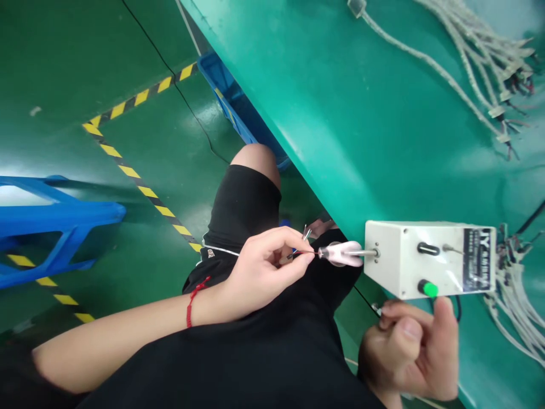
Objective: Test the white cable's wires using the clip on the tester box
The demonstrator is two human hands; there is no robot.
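Observation:
My left hand (268, 267) is closed, pinching thin dark red and black wires (304, 251) between thumb and fingers. Bare silvery wire ends or tips (306, 233) stick up beside the fingertips. The pinched wires reach the pale pink, winged head (340, 253) on the shaft of a small white machine box (383, 255). A white cable (221, 249) runs into the left hand from behind. My right hand (409, 352) is palm up below the box, fingers loosely curled and thumb apart, its tip close to the green knob (430, 289). No held thing shows in it.
Bundled white cables with stripped ends (481, 68) lie on the green tabletop (340, 113), and more cables (515, 289) sit behind the box. A blue crate (234, 108) stands beneath the table edge. A blue stool (72, 216) is on the floor, with yellow-black tape (145, 187).

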